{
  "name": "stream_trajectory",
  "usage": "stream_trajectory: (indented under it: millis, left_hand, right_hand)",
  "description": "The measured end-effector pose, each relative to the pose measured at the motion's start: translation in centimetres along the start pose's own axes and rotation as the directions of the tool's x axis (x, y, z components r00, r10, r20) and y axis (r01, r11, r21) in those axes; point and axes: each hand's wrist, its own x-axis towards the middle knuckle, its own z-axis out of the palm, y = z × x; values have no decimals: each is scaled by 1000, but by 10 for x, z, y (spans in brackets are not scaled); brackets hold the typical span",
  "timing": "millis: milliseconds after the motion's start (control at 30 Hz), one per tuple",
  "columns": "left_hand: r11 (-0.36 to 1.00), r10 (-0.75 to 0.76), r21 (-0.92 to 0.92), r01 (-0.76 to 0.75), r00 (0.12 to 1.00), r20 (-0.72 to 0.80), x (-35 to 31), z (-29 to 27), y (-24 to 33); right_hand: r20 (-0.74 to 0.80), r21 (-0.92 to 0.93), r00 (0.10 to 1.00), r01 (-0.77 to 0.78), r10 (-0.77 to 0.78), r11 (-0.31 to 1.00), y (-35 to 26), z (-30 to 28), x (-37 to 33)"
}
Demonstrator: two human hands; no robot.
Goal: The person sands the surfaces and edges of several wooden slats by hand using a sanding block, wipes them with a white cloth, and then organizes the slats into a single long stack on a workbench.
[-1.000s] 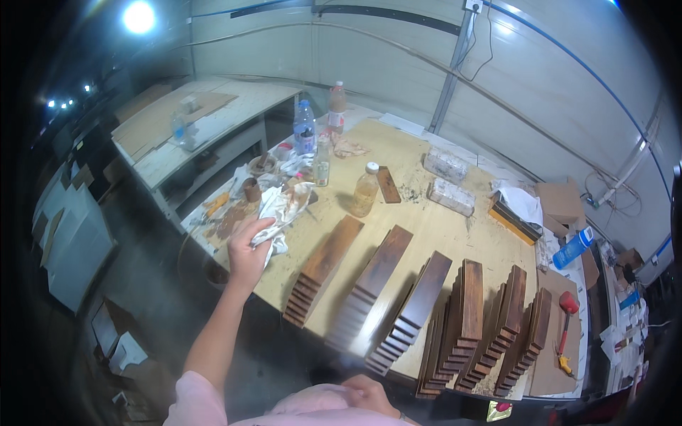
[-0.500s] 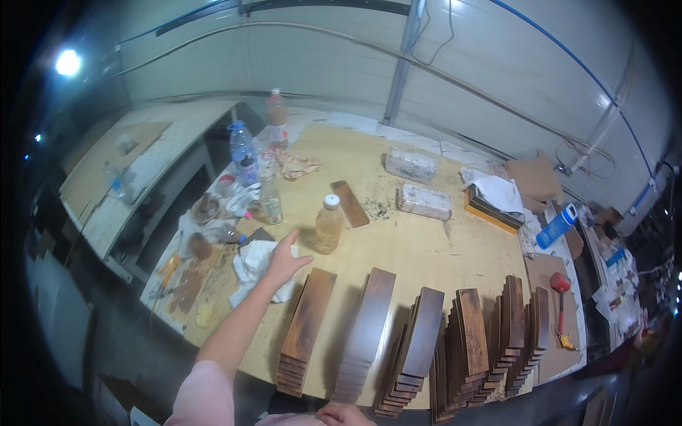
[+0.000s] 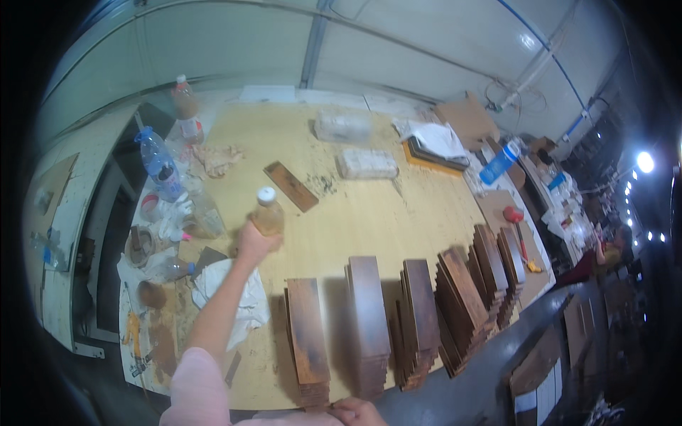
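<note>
My left hand reaches out over the table and is closed round a clear plastic bottle with a white cap and amber liquid inside. The bottle stands upright, its lower part covered by my fingers. At the lower edge, my right hand is curled near the front end of a stack of brown wooden boards; anything in it is hidden. Beyond the bottle lies a single brown board. Beneath my left forearm is a crumpled white cloth.
Several more board stacks line the table's front edge. Two wrapped blocks sit farther back. Bottles, including a tall blue-tinted one, crowd the left side. A red-headed mallet and a blue bottle are at right.
My left hand, open beside the amber bottle before, has closed round it. The view has swung to the right. My right hand stays low by the boards.
</note>
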Motion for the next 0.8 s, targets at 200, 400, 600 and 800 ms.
stream_trajectory:
  millis: [200,400,600,800]
  left_hand:
    - [998,29,-56,-31,999,-38,15,-63,-40]
    - [992,74,104,-69,996,-47,-50,-86,-15]
    - [778,-344,-336,532,807,480,-229,-99,43]
    - [621,-466,-374,689,708,531,-308,-66,17]
  right_hand:
    - [-47,82,999,6,-2,997,-9,8,8]
    - [4,-32,998,-62,62,998,-36,-9,19]
    - [-254,-117,965,40,-69,992,-47,1,22]
    - [-152,259,988,11,29,966,-81,8,70]
